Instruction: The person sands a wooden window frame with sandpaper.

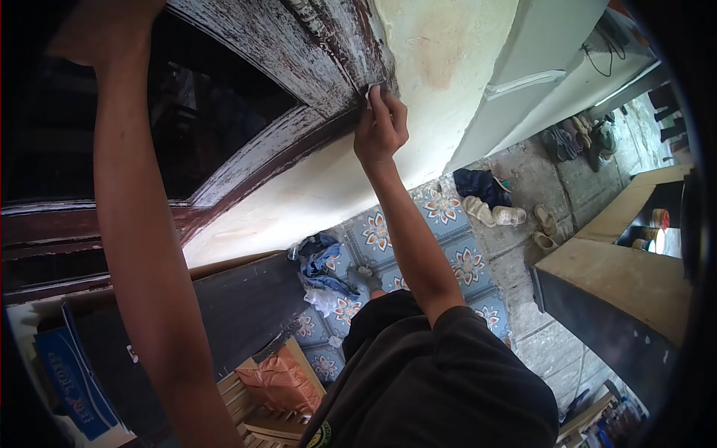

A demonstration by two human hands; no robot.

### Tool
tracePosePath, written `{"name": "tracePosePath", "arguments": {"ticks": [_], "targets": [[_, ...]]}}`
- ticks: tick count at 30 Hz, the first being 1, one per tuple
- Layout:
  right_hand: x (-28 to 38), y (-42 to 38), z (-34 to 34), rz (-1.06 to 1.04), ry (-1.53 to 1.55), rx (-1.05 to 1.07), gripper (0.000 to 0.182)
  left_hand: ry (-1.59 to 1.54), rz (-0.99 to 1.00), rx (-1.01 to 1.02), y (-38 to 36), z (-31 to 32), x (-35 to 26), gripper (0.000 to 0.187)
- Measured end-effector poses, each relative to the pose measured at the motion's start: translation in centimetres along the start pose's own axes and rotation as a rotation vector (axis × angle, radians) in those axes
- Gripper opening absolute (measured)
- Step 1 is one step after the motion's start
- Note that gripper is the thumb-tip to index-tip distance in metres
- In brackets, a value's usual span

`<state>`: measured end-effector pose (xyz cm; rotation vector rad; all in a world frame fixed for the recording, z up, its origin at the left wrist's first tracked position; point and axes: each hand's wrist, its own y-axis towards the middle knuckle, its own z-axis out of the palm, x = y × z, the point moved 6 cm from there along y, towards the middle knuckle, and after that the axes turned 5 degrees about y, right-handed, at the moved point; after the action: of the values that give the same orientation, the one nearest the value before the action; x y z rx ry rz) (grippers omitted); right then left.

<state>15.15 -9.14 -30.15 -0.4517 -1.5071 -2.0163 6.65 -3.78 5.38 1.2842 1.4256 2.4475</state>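
My right hand (382,128) is closed, its fingertips pinching a small, thin pale piece (370,91) against the corner of a worn window frame (328,75). White and dark brown paint is flaking off that frame, and the bare-looking patches are streaked. What the piece is I cannot make out. At the upper left, my left hand (112,33) is raised near the dark glass pane (224,112). Its fingers are cut off by the edge of the view, so their state is hidden.
A cream wall (441,52) runs beside the frame. Below are a dark bench top (246,299), crumpled blue cloth (321,257), a wooden chair with an orange cushion (280,381), patterned tiles (467,261), pale clogs (509,216), and a cabinet (612,284) at right.
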Motion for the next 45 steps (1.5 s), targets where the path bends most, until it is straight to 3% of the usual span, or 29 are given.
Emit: {"name": "tracePosePath", "arguments": {"ticks": [2, 5, 7, 8, 10, 13, 16, 20, 22, 23, 25, 28, 29, 31, 33, 35, 37, 39, 41, 43, 45], "targets": [[-0.3, 0.1, -0.4, 0.122, 0.011, 0.122, 0.027, 0.088, 0.000, 0.079, 0.3, 0.3, -0.3, 0.034], [1.6, 3.8, 1.5, 0.046, 0.079, 0.037, 0.028, 0.283, 0.051, 0.121, -0.4, 1.5, -0.4, 0.036], [1.7, 4.1, 1.8, 0.032, 0.101, -0.006, 0.029, -0.283, -0.311, 0.030, -1.3, 1.9, 1.7, 0.038], [1.3, 3.2, 1.4, 0.003, 0.016, -0.004, 0.030, -0.283, -0.312, 0.033, -1.4, 1.7, 1.6, 0.038], [0.4, 1.1, 0.7, 0.020, -0.072, -0.006, 0.031, 0.061, -0.111, 0.045, 0.0, 0.3, -0.1, 0.036], [-0.4, -0.2, 0.0, 0.049, -0.051, 0.083, 0.033, 0.125, -0.035, 0.003, 0.1, 0.3, -0.2, 0.033], [1.9, 3.9, 2.2, 0.005, -0.012, 0.017, 0.033, -0.157, -0.190, -0.116, -1.0, 0.8, 0.5, 0.032], [0.9, 0.9, 1.6, -0.011, -0.070, -0.031, 0.032, 0.108, -0.132, -0.151, -0.4, 0.2, 0.4, 0.034], [0.4, -1.3, -0.1, 0.044, -0.156, 0.055, 0.032, -0.043, -0.323, 0.173, 0.1, 0.3, 0.0, 0.033], [0.4, -1.2, -0.1, 0.041, -0.151, 0.050, 0.032, -0.040, -0.321, 0.166, 0.1, 0.8, 0.6, 0.033], [0.6, -0.4, 0.2, 0.048, -0.088, 0.166, 0.031, -0.166, -0.093, -0.131, -0.5, 0.6, 0.5, 0.031], [2.4, 4.3, 3.4, -0.020, 0.012, 0.021, 0.033, -0.107, -0.022, -0.178, -0.3, 0.4, 0.2, 0.029], [2.8, 4.6, 3.5, -0.031, 0.054, -0.065, 0.034, -0.109, -0.023, -0.171, -0.3, -0.2, -0.1, 0.029], [2.2, 2.4, 2.1, -0.135, -0.023, -0.053, 0.035, -0.030, -0.094, 0.080, 0.4, 0.4, 0.0, 0.029], [-0.3, -2.2, 0.3, 0.103, -0.150, 0.073, 0.034, -0.046, -0.126, 0.097, 0.1, 0.3, 0.1, 0.028], [0.4, -1.7, 0.3, 0.095, -0.130, 0.120, 0.034, -0.073, -0.163, 0.104, -0.1, 0.8, 0.7, 0.028], [1.1, -0.1, 0.9, 0.094, -0.124, 0.184, 0.033, -0.294, -0.215, 0.113, -1.1, 1.2, 1.4, 0.030], [2.7, 3.8, 3.0, -0.006, -0.014, -0.003, 0.032, -0.190, -0.219, 0.115, -0.5, 1.0, 0.7, 0.032], [2.3, 2.8, 2.9, 0.021, 0.016, -0.051, 0.031, -0.085, -0.212, 0.123, -0.7, 0.9, 1.3, 0.035], [1.7, -0.1, 1.7, -0.017, -0.095, 0.035, 0.031, 0.025, 0.071, -0.050, -1.1, 0.9, 2.3, 0.040], [1.5, -1.5, 0.7, 0.059, -0.113, 0.121, 0.031, 0.110, 0.065, -0.013, -0.6, 0.7, 1.6, 0.041]]}}
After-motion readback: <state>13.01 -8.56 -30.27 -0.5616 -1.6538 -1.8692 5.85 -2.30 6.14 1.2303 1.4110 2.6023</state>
